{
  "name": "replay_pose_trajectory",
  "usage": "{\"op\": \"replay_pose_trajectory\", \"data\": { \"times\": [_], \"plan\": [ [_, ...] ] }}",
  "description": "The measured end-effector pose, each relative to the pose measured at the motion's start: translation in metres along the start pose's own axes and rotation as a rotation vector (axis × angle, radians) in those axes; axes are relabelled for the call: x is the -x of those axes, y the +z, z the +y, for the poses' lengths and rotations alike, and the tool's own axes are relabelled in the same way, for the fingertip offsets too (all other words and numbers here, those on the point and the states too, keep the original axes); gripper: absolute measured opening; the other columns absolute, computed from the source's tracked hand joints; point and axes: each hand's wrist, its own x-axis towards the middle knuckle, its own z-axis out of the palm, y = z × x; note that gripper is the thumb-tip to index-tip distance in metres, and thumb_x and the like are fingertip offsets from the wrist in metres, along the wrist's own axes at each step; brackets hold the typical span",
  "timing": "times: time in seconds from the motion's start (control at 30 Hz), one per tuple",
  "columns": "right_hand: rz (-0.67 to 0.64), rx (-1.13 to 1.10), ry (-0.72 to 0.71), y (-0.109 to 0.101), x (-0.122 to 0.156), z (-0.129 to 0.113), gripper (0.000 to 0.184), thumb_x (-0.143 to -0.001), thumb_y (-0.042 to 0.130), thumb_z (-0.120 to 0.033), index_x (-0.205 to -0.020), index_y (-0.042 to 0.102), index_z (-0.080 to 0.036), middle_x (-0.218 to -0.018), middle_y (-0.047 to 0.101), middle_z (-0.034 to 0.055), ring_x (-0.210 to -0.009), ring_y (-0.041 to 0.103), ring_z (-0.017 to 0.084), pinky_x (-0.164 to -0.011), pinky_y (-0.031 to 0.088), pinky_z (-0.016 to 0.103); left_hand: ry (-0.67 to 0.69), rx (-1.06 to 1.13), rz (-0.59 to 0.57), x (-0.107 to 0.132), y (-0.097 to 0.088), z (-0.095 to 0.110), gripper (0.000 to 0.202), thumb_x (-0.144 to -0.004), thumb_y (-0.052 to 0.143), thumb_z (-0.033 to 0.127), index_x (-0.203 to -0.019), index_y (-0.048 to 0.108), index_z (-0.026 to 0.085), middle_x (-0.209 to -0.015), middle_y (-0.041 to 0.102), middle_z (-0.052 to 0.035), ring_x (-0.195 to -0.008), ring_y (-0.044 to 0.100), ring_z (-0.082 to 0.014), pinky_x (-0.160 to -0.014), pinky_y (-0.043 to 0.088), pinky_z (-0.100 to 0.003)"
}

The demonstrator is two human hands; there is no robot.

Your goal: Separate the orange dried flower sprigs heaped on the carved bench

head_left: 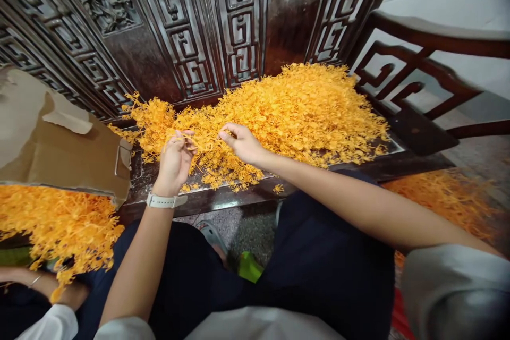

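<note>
A large heap of orange-yellow plastic flower pieces (303, 111) lies along the dark wooden bench, with a smaller clump at its left end. My left hand (175, 159), with a white watch (166, 201) on its wrist, is closed at the fingertips on a thin yellow flower stem (184, 139). To its right, over the heap's front, my right hand (242, 143) is closed in a pinch. What lies between its thumb and finger is too small to make out. The two hands are a short way apart.
At the left stands a torn cardboard box (67, 143) with more yellow pieces (67, 228) spilling below. Another person's forearm (59, 287) shows at lower left. A carved wooden backrest (147, 64) rises behind the heap; a wooden armrest (438, 37) is at right. More orange pieces (442, 199) lie below it.
</note>
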Motion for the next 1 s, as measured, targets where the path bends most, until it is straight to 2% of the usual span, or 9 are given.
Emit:
{"op": "replay_pose_trajectory", "data": {
  "times": [0.2,0.37,0.47,0.6,0.67,0.73,0.83,0.9,1.0],
  "plan": [
    [-0.068,0.509,-0.587,0.001,0.019,0.005,0.023,-0.113,0.049,-0.028,-0.114,0.068,-0.015,-0.106,0.072,0.0099,-0.092,0.063,0.019,-0.080,0.046,0.034,-0.134,0.104,-0.043,0.006,0.004,0.000,0.039,-0.113,0.052,0.035,-0.085,0.072,0.015,-0.081,0.074,-0.0065,-0.078,0.077,-0.0166,-0.077,0.064,-0.028],
    [-0.143,0.902,-0.972,0.013,0.040,-0.009,0.034,-0.110,0.039,-0.013,-0.103,0.072,-0.017,-0.083,0.070,0.0026,-0.075,0.060,0.015,-0.061,0.034,0.032,-0.282,0.245,0.069,0.013,0.020,0.000,0.042,-0.114,0.043,0.023,-0.075,0.055,0.018,-0.061,0.055,0.0029,-0.053,0.062,-0.0095,-0.055,0.051,-0.020],
    [-0.089,0.904,-1.147,0.029,0.060,-0.030,0.030,-0.109,0.047,-0.014,-0.091,0.070,-0.019,-0.074,0.065,-0.0012,-0.065,0.053,0.013,-0.055,0.027,0.033,-0.384,0.329,0.139,0.006,0.027,-0.001,0.035,-0.110,0.043,0.010,-0.077,0.050,0.019,-0.058,0.050,0.0066,-0.040,0.047,-0.0061,-0.044,0.037,-0.018],
    [-0.090,0.697,-1.287,0.048,0.091,-0.059,0.020,-0.104,0.063,-0.019,-0.084,0.068,-0.019,-0.066,0.053,-0.0040,-0.057,0.044,0.011,-0.050,0.027,0.030,-0.267,0.469,0.321,-0.022,0.011,0.009,0.038,-0.108,0.038,0.005,-0.074,0.045,0.021,-0.051,0.041,0.0074,-0.035,0.039,-0.0059,-0.039,0.030,-0.017],
    [-0.089,0.654,-1.275,0.047,0.092,-0.062,0.017,-0.103,0.064,-0.019,-0.087,0.070,-0.018,-0.066,0.050,-0.0044,-0.057,0.043,0.011,-0.049,0.028,0.030,-0.196,0.467,0.336,-0.034,-0.002,0.019,0.039,-0.109,0.040,0.008,-0.073,0.045,0.021,-0.051,0.042,0.0060,-0.038,0.043,-0.0073,-0.040,0.035,-0.017],
    [-0.055,0.674,-1.169,0.032,0.074,-0.054,0.018,-0.107,0.058,-0.017,-0.097,0.073,-0.016,-0.070,0.055,-0.0020,-0.061,0.047,0.013,-0.050,0.032,0.031,-0.158,0.423,0.260,-0.037,-0.010,0.025,0.039,-0.111,0.043,0.014,-0.073,0.049,0.020,-0.054,0.049,0.0040,-0.044,0.051,-0.0085,-0.045,0.044,-0.018],
    [0.036,0.735,-0.769,-0.010,0.028,-0.029,0.032,-0.109,0.045,-0.017,-0.122,0.073,-0.010,-0.094,0.067,0.0094,-0.077,0.060,0.019,-0.063,0.049,0.034,-0.160,0.330,0.125,-0.031,-0.010,0.026,0.041,-0.114,0.044,0.025,-0.074,0.054,0.020,-0.059,0.054,0.0019,-0.051,0.059,-0.0101,-0.051,0.051,-0.021],
    [0.079,0.795,-0.464,-0.039,0.002,-0.013,0.036,-0.106,0.047,-0.021,-0.130,0.070,-0.007,-0.127,0.065,0.0222,-0.107,0.066,0.031,-0.088,0.058,0.048,-0.184,0.261,0.046,-0.024,-0.003,0.021,0.045,-0.115,0.043,0.033,-0.074,0.055,0.019,-0.060,0.053,0.0014,-0.054,0.060,-0.0112,-0.054,0.053,-0.023],
    [0.077,0.777,-0.215,-0.061,-0.013,-0.006,0.033,-0.106,0.051,-0.034,-0.112,0.072,-0.010,-0.148,0.055,0.0271,-0.136,0.054,0.046,-0.114,0.044,0.068,-0.181,0.184,-0.086,-0.016,0.010,0.010,0.051,-0.115,0.044,0.040,-0.071,0.058,0.019,-0.061,0.050,0.0010,-0.053,0.055,-0.0110,-0.057,0.052,-0.024]
  ]
}}
